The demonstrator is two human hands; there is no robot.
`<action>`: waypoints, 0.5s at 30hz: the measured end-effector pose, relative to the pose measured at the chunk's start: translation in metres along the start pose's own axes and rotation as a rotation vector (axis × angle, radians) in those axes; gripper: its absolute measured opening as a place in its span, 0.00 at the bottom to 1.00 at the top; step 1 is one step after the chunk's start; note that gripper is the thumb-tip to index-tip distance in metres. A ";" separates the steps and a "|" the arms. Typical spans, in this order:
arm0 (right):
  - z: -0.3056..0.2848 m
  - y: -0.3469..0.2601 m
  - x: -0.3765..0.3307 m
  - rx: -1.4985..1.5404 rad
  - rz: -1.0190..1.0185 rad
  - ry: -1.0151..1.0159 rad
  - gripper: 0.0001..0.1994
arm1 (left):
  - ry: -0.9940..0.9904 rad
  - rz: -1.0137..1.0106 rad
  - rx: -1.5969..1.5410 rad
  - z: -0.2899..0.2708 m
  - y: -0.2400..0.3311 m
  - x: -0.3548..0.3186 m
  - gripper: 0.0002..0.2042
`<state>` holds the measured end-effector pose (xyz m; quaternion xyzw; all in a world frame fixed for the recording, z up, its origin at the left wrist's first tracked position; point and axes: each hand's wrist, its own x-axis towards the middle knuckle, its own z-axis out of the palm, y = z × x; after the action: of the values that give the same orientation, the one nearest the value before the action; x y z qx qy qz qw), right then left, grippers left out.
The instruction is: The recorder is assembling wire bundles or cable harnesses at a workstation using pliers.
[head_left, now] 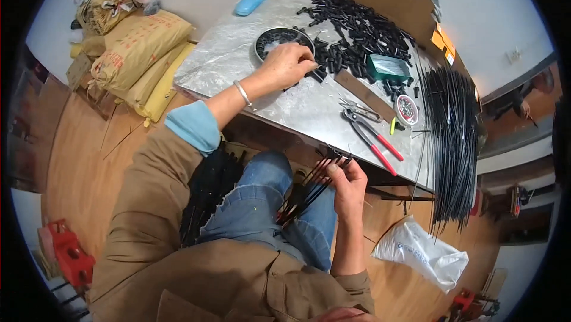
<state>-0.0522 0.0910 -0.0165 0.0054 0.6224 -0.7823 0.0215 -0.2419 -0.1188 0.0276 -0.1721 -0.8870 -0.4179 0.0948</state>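
Note:
My left hand point(285, 65), with a bracelet on its wrist, reaches over the table beside a round dish point(260, 41) of small dark pieces. Its fingers are curled together near loose black tubular pieces point(357, 22); whatever lies in them, if anything, is hidden. Above my lap, below the table's front edge, my right hand point(349, 188) is closed on a bundle of thin black rods point(306, 200). Dark ends cluster at the top of that bundle by my thumb and fingers. The rods slant down toward my thighs.
Red-handled pincers point(375, 143), a flat brown bar point(364, 94), a green box point(389, 67) and a small round dish point(407, 110) lie on the table point(208, 54). Long black rods point(452, 143) overhang its right edge. A white bag point(419, 250) rests on the floor; sacks point(146, 48) are stacked left.

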 end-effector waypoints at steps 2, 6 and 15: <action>-0.004 0.000 -0.004 -0.058 0.007 0.013 0.07 | -0.087 -0.097 -0.271 0.012 0.011 -0.006 0.12; -0.010 -0.001 -0.003 -0.036 0.005 0.012 0.07 | -0.486 -0.283 -0.866 0.038 0.065 -0.061 0.11; -0.017 -0.007 -0.018 0.037 -0.015 0.036 0.05 | -0.537 -0.583 -1.292 0.055 0.092 -0.110 0.11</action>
<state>-0.0353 0.1093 -0.0127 0.0150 0.6081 -0.7937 0.0045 -0.1066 -0.0464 0.0233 -0.0478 -0.4678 -0.8064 -0.3587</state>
